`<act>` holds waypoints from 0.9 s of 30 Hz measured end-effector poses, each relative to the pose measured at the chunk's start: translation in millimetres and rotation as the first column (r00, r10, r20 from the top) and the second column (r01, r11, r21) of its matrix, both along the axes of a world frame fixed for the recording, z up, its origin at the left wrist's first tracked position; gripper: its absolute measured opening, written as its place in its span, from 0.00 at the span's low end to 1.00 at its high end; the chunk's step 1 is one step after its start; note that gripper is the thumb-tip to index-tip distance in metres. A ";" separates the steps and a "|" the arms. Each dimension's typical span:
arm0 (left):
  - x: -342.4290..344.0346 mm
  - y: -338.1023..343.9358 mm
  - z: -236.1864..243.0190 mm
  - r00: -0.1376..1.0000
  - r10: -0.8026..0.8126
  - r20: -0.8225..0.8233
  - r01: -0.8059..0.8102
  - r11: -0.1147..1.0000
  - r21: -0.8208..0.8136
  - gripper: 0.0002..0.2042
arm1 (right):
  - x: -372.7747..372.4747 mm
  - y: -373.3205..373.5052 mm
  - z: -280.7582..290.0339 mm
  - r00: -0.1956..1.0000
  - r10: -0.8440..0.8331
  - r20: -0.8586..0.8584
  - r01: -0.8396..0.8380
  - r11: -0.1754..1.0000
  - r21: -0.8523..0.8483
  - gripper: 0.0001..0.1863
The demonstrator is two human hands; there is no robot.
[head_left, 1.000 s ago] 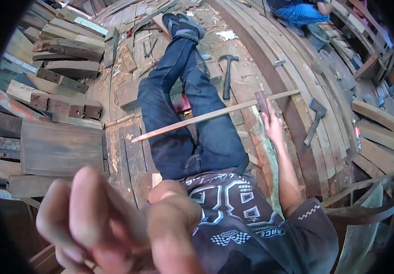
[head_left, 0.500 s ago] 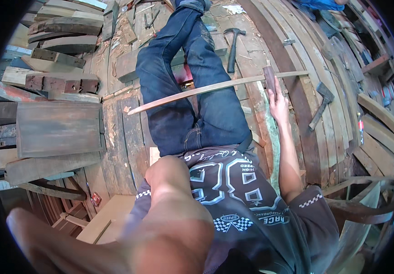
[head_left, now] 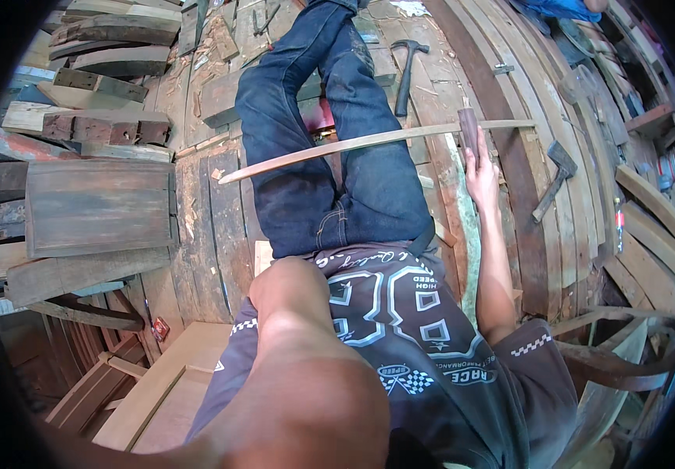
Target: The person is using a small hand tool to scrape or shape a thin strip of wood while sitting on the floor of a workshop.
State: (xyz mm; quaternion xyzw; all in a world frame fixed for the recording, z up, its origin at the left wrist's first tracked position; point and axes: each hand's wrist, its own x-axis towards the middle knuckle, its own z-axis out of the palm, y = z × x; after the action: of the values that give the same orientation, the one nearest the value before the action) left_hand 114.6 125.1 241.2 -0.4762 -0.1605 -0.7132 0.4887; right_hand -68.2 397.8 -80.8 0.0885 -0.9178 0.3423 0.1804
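My right hand (head_left: 481, 172) is closed on a dark brown piece of wood (head_left: 468, 129) at the right of my legs. A long, thin pale strip (head_left: 353, 145) lies crosswise over my jeans, reaching past that piece. My left arm (head_left: 290, 352) is raised toward the camera at the bottom; its hand is out of sight. A claw hammer (head_left: 402, 86) lies on the planks beyond my right hand, and a second hammer-like tool (head_left: 556, 168) lies to its right.
Stacked timber offcuts (head_left: 111, 47) and a weathered board (head_left: 95, 207) are on the left. Long planks (head_left: 544, 250) run along the right beside a curved wooden piece (head_left: 658, 375). A person in blue (head_left: 564, 9) is at the top right. A pale panel (head_left: 142, 406) sits lower left.
My left hand, large in the foreground a second ago, has gone out of view at the bottom left. The scene has shifted upward in the picture. My right hand still holds the dark piece.
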 end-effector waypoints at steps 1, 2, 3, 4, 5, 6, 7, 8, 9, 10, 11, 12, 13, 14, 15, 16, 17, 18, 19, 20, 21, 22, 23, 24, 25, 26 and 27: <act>0.6 -0.6 0.7 1.000 0.008 0.012 -0.008 1.000 -0.006 0.08 | 0.3 -0.4 -0.1 1.000 0.002 -0.005 -0.002 1.000 -0.003 0.30; -0.3 -0.2 -0.2 1.000 0.011 0.021 -0.010 1.000 -0.013 0.08 | 0.7 -0.5 -0.2 1.000 0.001 -0.010 -0.001 1.000 -0.007 0.29; -0.6 -0.9 -1.4 1.000 0.014 0.025 -0.014 1.000 -0.018 0.08 | 0.9 -0.4 0.0 1.000 0.002 -0.011 -0.003 1.000 -0.007 0.29; -1.1 -1.6 -2.2 0.999 0.019 0.028 -0.018 1.000 -0.019 0.08 | 0.8 -0.3 0.5 1.000 -0.008 0.029 0.008 1.000 -0.008 0.29; -0.7 -1.9 -2.3 0.999 0.023 0.030 -0.023 0.999 -0.024 0.08 | 0.5 -1.0 1.1 0.997 -0.017 0.070 0.018 1.000 -0.010 0.29; 0.2 -1.8 -1.8 0.999 0.029 0.032 -0.028 0.999 -0.028 0.08 | -0.6 -2.2 1.9 0.998 -0.013 0.068 0.014 1.000 -0.011 0.29; -0.4 -2.8 -2.0 0.999 0.034 0.031 -0.033 0.999 -0.033 0.08 | -2.3 -3.5 2.9 0.998 -0.012 0.061 0.012 1.000 -0.006 0.29; -0.8 -3.2 -2.5 0.999 0.036 0.035 -0.035 0.999 -0.035 0.08 | -1.6 -2.4 2.6 0.998 -0.015 0.057 0.015 1.000 0.001 0.29; -0.6 -3.8 -2.9 0.998 0.041 0.038 -0.039 0.999 -0.038 0.09 | -1.2 -1.1 1.9 0.998 -0.014 0.057 0.014 1.000 0.002 0.29; -1.4 -4.2 -3.1 0.998 0.042 0.039 -0.040 0.998 -0.042 0.09 | -1.4 0.4 0.7 0.997 -0.027 0.078 0.027 1.000 0.004 0.29; 0.5 -6.1 -2.9 0.998 0.047 0.043 -0.045 0.998 -0.036 0.09 | -0.5 0.6 -0.4 0.994 -0.037 0.102 0.036 0.999 0.005 0.30; 0.0 -6.6 -1.5 0.998 0.051 0.044 -0.050 0.998 -0.042 0.09 | -0.4 0.3 -1.5 0.994 -0.033 0.102 0.032 0.999 0.005 0.30; 0.7 -6.9 -2.0 0.997 0.054 0.048 -0.052 0.998 -0.042 0.09 | -0.9 0.0 -2.6 0.999 -0.017 0.044 0.018 1.000 -0.007 0.30; 2.5 -6.2 -0.7 0.997 0.059 0.050 -0.057 0.997 -0.052 0.09 | -1.4 0.3 -3.3 1.000 -0.004 -0.015 0.003 1.000 -0.019 0.30; 4.0 -3.2 -1.2 0.997 0.065 0.049 -0.063 0.996 -0.059 0.09 | -1.1 0.9 -4.0 1.000 -0.003 -0.017 0.002 1.000 -0.021 0.30; -0.7 -10.3 -5.6 0.995 0.076 0.067 -0.073 0.996 -0.043 0.09 | -1.8 -1.2 -4.8 0.999 -0.018 0.037 0.017 1.000 0.024 0.30; 0.2 -8.6 -5.2 0.995 0.075 0.067 -0.071 0.996 -0.048 0.09 | -0.2 0.7 -4.6 0.996 -0.045 0.073 0.042 0.998 0.051 0.30; 1.6 -8.8 -5.8 0.995 0.074 0.069 -0.070 0.996 -0.050 0.10 | 1.6 2.7 -5.3 0.996 -0.049 0.070 0.045 0.998 0.050 0.30; 2.3 -7.5 -6.9 0.995 0.078 0.069 -0.074 0.996 -0.054 0.10 | 3.7 4.8 -7.2 0.996 -0.045 0.072 0.042 0.999 0.034 0.30; 3.6 -7.7 -6.5 0.994 0.080 0.071 -0.076 0.995 -0.057 0.10 | 2.4 3.0 -6.2 0.997 -0.033 0.070 0.033 0.999 0.014 0.29; 4.9 -7.2 -5.8 0.994 0.085 0.071 -0.081 0.995 -0.063 0.10 | 1.3 1.2 -5.4 0.997 -0.030 0.066 0.030 1.000 0.010 0.29; 6.1 -7.5 -5.2 0.993 0.091 0.071 -0.086 0.994 -0.069 0.10 | 0.6 -0.8 -4.9 0.999 -0.023 0.038 0.022 1.000 0.014 0.29; 3.9 -7.6 -7.1 0.993 0.091 0.072 -0.085 0.994 -0.071 0.10 | 0.2 -0.2 -4.7 1.000 -0.025 0.009 0.025 1.000 0.019 0.29; 2.5 -7.2 -8.1 0.993 0.087 0.077 -0.082 0.994 -0.073 0.10 | 0.5 1.2 -4.3 0.999 -0.032 0.008 0.032 0.999 0.018 0.29; 2.1 -6.5 -9.6 0.993 0.088 0.078 -0.082 0.994 -0.076 0.11 | 1.5 3.2 -3.7 0.999 -0.036 0.019 0.036 0.999 0.010 0.29; 1.2 -6.0 -8.5 0.992 0.098 0.076 -0.092 0.993 -0.078 0.11 | 0.3 0.7 -0.7 0.999 -0.025 0.028 0.026 1.000 0.000 0.29; 2.6 -5.0 -8.1 0.991 0.110 0.079 -0.104 0.991 -0.079 0.11 | -0.3 -2.1 2.0 1.000 -0.017 0.027 0.017 1.000 -0.002 0.29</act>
State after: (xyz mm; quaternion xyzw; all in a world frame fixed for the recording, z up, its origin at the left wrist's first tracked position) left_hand 117.2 120.0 233.1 -0.4546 -0.2325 -0.6987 0.5011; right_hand -68.5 395.7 -78.8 0.0760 -0.9205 0.3429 0.1711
